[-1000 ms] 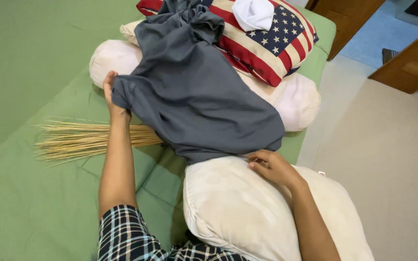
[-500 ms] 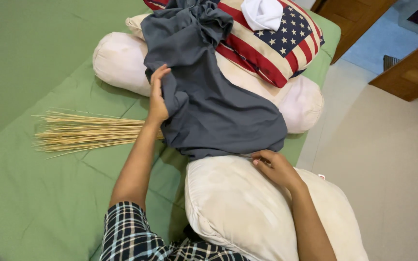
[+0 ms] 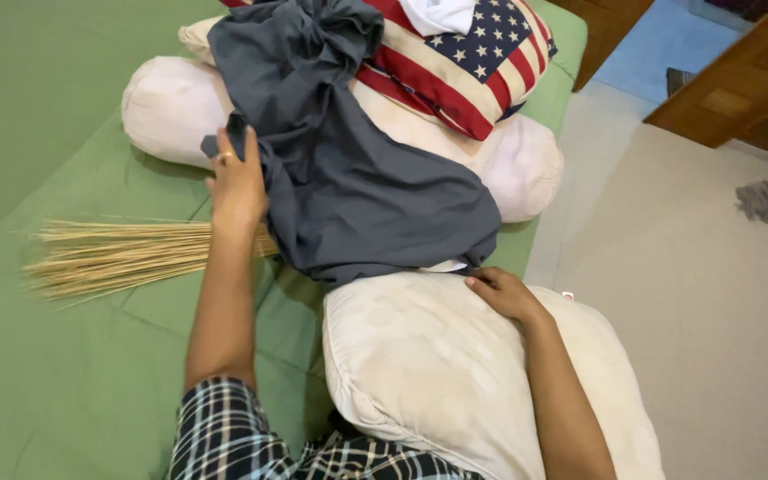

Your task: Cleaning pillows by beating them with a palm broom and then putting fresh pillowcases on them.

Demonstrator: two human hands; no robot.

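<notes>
The left hand (image 3: 237,182) lies on the near-left edge of the grey cloth (image 3: 357,178), fingers (image 3: 228,147) spread fairly wide and pressed flat with a fold of cloth poking up between them; whether they actually pinch it I cannot tell. The cloth is draped in a bunched heap over the bolster (image 3: 171,107) and the flag pillow (image 3: 455,71) on the green bed (image 3: 46,373), and its lower hem hangs down to the near pillow (image 3: 455,373). The right hand (image 3: 500,293) rests on that pillow's top edge, fingers loosely curled and holding nothing, their tips just at the hem. A bundle of straw sticks (image 3: 126,253) lies on the sheet just beside the left wrist, its end tucked under the cloth. The risks, as I judge them: a pull on the cloth could drag the sticks along or scatter them, since they overlap. The white cloth (image 3: 437,13) perched on the flag pillow could slide off if the grey cloth tugs that pillow. The near pillow overhangs the bed's side and might tip to the floor (image 3: 713,311) if the right hand lifts.
</notes>
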